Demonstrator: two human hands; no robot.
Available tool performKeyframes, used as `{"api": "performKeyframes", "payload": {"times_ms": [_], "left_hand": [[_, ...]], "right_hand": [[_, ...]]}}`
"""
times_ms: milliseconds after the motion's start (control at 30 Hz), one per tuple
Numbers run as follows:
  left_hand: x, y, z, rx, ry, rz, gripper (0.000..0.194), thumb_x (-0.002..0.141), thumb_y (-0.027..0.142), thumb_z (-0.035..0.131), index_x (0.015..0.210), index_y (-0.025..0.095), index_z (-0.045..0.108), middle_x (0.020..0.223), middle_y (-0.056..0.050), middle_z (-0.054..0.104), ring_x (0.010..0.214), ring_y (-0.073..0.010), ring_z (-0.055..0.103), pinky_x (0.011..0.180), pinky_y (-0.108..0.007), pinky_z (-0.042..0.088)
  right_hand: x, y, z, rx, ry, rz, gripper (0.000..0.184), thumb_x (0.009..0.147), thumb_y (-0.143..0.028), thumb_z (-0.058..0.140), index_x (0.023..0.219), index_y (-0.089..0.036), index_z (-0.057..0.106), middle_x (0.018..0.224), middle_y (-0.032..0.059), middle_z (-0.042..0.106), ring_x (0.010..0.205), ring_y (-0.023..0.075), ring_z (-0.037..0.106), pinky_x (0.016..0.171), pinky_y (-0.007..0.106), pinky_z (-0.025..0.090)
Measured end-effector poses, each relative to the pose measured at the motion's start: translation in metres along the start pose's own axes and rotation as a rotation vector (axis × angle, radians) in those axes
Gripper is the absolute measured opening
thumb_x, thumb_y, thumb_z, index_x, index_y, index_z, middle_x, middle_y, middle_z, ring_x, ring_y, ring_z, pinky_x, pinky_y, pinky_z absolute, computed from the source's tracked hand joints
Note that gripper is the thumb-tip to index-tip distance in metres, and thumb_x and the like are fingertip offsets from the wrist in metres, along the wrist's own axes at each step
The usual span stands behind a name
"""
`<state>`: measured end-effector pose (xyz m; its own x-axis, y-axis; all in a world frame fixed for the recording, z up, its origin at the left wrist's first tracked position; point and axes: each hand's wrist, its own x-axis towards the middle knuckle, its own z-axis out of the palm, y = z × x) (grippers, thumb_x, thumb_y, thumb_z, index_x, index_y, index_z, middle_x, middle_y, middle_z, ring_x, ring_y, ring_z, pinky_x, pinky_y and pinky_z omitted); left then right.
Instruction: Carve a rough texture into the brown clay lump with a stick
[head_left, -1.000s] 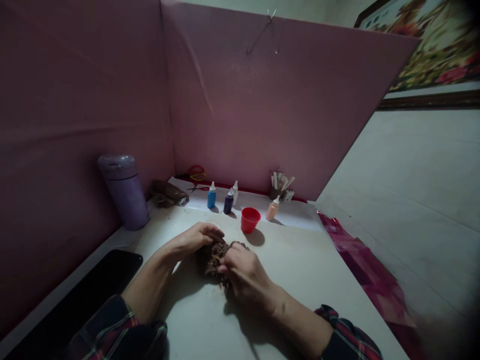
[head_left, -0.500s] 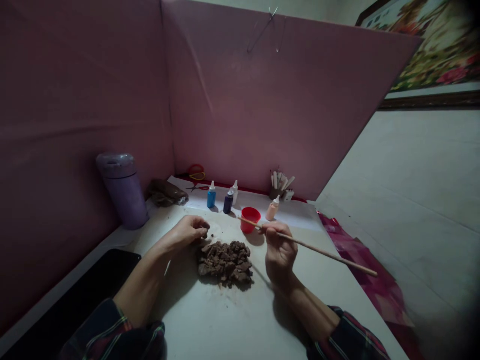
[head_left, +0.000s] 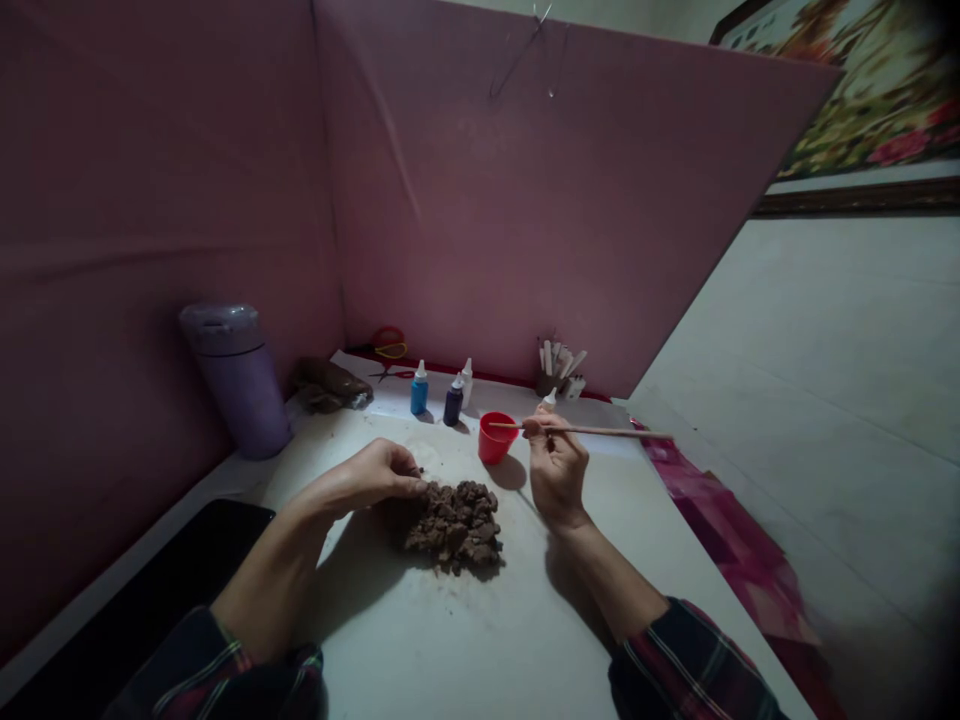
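Right grip (head_left: 559, 470) pinches a thin stick (head_left: 615, 431) at the red cup (head_left: 493, 450), but whether left grip (head_left: 375, 472) by the brown clump (head_left: 459, 525) is closed, I can't tell.

On my screen I see a purple tumbler (head_left: 241, 395) standing near the pink partition (head_left: 510, 220); a flat black object (head_left: 180, 590) lies at lower left. A framed picture (head_left: 885, 110) shows upper right; crinkled magenta sheeting (head_left: 720, 520) lies below it.

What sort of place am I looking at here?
Probably a small craft corner, perhaps in a home. A pale table stands against pink panels, and on it are small nozzle-tipped bottles, a bunch of pale sticks and a crumbly, clay-like brown mass.
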<state>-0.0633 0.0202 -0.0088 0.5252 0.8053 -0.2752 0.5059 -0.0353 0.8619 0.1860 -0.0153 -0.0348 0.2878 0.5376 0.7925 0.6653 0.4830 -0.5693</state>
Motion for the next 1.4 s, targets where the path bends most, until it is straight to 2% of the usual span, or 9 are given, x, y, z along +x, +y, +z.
{"api": "performKeyframes", "payload": {"times_ms": [67,233,533,633,800,933,1133,1333,1400], "left_hand": [[-0.004,0.004,-0.001,-0.105,-0.047,-0.011,0.041,0.059,0.049,0.072,0.077,0.012,0.064,0.059,0.001,0.057,0.052,-0.0133,0.05,0.05,-0.025,0.037],[-0.006,0.008,0.004,-0.274,-0.16,0.029,0.037,0.056,0.032,0.074,0.086,0.014,0.064,0.07,-0.001,0.063,0.058,-0.0151,0.058,0.059,-0.029,0.045],[0.002,0.006,0.025,0.214,0.109,0.248,0.015,0.061,0.026,0.064,0.073,0.016,0.061,0.067,0.001,0.057,0.064,-0.0144,0.05,0.058,-0.025,0.038],[-0.001,0.009,0.016,0.106,0.072,0.168,0.027,0.062,0.029,0.062,0.086,0.017,0.06,0.066,0.003,0.053,0.053,-0.012,0.046,0.05,-0.024,0.034],[0.002,0.0,0.002,0.049,0.209,0.092,0.029,0.066,0.032,0.058,0.09,0.016,0.061,0.062,0.002,0.053,0.045,-0.0123,0.045,0.046,-0.025,0.033],[0.004,-0.006,0.003,0.1,0.113,0.131,0.025,0.065,0.032,0.063,0.083,0.017,0.069,0.072,-0.004,0.065,0.061,-0.0172,0.054,0.056,-0.026,0.038],[0.002,-0.004,0.004,0.189,-0.024,0.19,0.031,0.073,0.038,0.057,0.086,0.013,0.071,0.077,-0.006,0.067,0.071,-0.0189,0.056,0.065,-0.027,0.04],[0.005,-0.007,0.007,0.141,0.033,0.228,0.029,0.069,0.037,0.064,0.084,0.013,0.072,0.076,-0.006,0.066,0.07,-0.0188,0.055,0.063,-0.026,0.041],[0.005,-0.007,0.008,0.126,0.043,0.225,0.026,0.069,0.035,0.065,0.083,0.014,0.072,0.075,-0.006,0.065,0.069,-0.0186,0.055,0.062,-0.026,0.041]], "right_hand": [[-0.004,-0.01,-0.007,0.076,0.027,-0.01,0.02,0.094,-0.031,0.051,0.08,-0.02,0.06,0.074,0.0022,0.06,0.075,0.019,0.058,0.076,0.033,0.046],[-0.021,-0.033,-0.013,0.278,-0.103,-0.092,0.016,0.095,-0.025,0.05,0.085,-0.021,0.061,0.075,0.0031,0.059,0.071,0.0179,0.056,0.068,0.033,0.046],[-0.044,-0.046,-0.012,0.423,-0.228,-0.123,0.02,0.096,-0.024,0.042,0.085,-0.021,0.059,0.072,0.0033,0.058,0.066,0.0179,0.055,0.062,0.034,0.046],[-0.049,-0.047,-0.012,0.404,-0.287,-0.152,0.018,0.096,-0.022,0.042,0.086,-0.022,0.058,0.072,0.0029,0.058,0.065,0.0175,0.054,0.061,0.033,0.045],[-0.048,-0.055,-0.008,0.325,-0.421,-0.285,0.016,0.095,-0.018,0.041,0.085,-0.021,0.054,0.07,0.0025,0.056,0.065,0.017,0.051,0.06,0.032,0.043],[-0.046,-0.062,-0.005,0.258,-0.476,-0.266,0.02,0.096,-0.021,0.04,0.08,-0.02,0.052,0.068,0.0025,0.053,0.064,0.0167,0.049,0.06,0.031,0.042],[-0.052,-0.059,0.003,0.217,-0.544,-0.145,0.025,0.098,-0.029,0.04,0.078,-0.02,0.053,0.069,0.0011,0.054,0.064,0.0153,0.051,0.058,0.027,0.041],[-0.067,-0.062,0.012,0.054,-0.637,-0.552,0.032,0.098,-0.028,0.042,0.068,-0.021,0.049,0.06,0.0007,0.053,0.06,0.016,0.048,0.054,0.028,0.035],[-0.065,-0.062,0.009,0.101,-0.603,-0.549,0.032,0.099,-0.031,0.041,0.071,-0.02,0.051,0.059,0.0008,0.053,0.058,0.0159,0.048,0.053,0.029,0.034]]}}
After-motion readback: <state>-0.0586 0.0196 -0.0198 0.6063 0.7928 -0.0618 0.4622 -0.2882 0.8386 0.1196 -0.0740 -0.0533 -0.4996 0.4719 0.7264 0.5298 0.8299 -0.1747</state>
